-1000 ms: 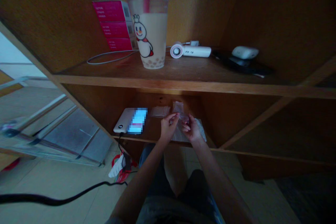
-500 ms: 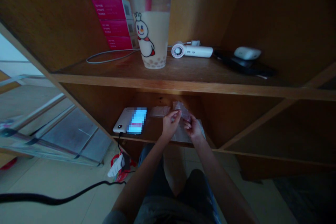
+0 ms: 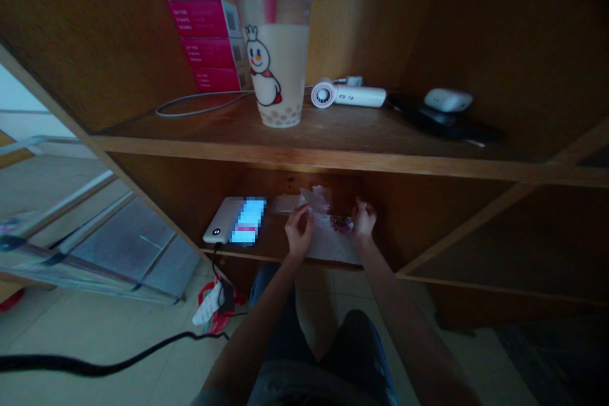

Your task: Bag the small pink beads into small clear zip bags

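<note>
In the head view, the left hand (image 3: 299, 233) and right hand (image 3: 364, 219) are staying apart above the lower wooden shelf (image 3: 247, 252). The left is lying against a clear plastic bag (image 3: 328, 240); the right is curling at the bag's edge beside small reddish contents (image 3: 341, 223), though whether it is gripping cannot be told. A white device (image 3: 223, 219) with a blurred screen is lying just left of the bag. Above, at upper center, a bubble tea cup (image 3: 278, 57) is standing on the upper shelf (image 3: 333, 155).
</note>
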A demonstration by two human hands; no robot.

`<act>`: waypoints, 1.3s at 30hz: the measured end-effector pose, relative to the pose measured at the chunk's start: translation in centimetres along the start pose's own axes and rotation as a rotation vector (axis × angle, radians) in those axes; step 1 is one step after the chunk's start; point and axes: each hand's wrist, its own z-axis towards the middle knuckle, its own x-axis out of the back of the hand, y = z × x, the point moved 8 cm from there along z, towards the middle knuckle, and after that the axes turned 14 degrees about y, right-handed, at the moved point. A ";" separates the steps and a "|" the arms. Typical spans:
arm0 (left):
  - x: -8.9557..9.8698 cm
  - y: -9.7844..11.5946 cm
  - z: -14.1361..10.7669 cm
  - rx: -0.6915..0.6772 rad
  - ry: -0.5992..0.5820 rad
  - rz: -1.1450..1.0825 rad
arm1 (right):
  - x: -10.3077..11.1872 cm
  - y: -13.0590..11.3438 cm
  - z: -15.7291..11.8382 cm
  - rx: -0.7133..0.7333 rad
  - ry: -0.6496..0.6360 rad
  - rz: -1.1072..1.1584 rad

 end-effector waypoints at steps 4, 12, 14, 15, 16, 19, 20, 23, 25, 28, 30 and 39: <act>-0.3 0.1 -0.2 -0.009 -0.039 0.007 | -0.6 0.3 0.3 0.076 0.025 -0.018; 0.5 -0.2 0.0 0.049 0.038 0.022 | -3.5 -0.7 -2.3 0.387 -0.198 -0.382; 0.6 -0.5 0.1 0.082 0.064 0.008 | -4.7 -0.8 -3.3 0.472 -0.324 -0.471; 0.7 -0.5 0.1 0.095 0.075 0.001 | -5.2 -0.8 -3.7 0.507 -0.387 -0.513; 0.8 -0.6 0.1 0.104 0.084 -0.003 | -5.6 -0.8 -4.2 0.534 -0.436 -0.550; 0.9 -0.5 0.1 0.110 0.091 0.008 | -6.2 -0.9 -4.9 0.582 -0.490 -0.619; 0.9 -0.5 0.2 0.116 0.090 0.012 | -6.2 -0.9 -5.0 0.587 -0.490 -0.629; 0.9 -0.6 0.2 0.140 0.086 0.003 | -6.3 -0.8 -5.1 0.600 -0.486 -0.647; 0.9 -0.5 0.2 0.135 0.087 -0.006 | -6.4 -0.6 -5.1 0.614 -0.486 -0.656; 0.9 -0.4 0.2 0.121 0.089 -0.004 | -6.4 -0.3 -5.0 0.634 -0.485 -0.656; 0.9 -0.5 0.2 0.124 0.093 0.004 | -6.4 -0.1 -4.9 0.638 -0.478 -0.645; 1.1 -0.4 0.2 0.108 0.093 0.012 | -6.1 0.0 -4.4 0.633 -0.443 -0.638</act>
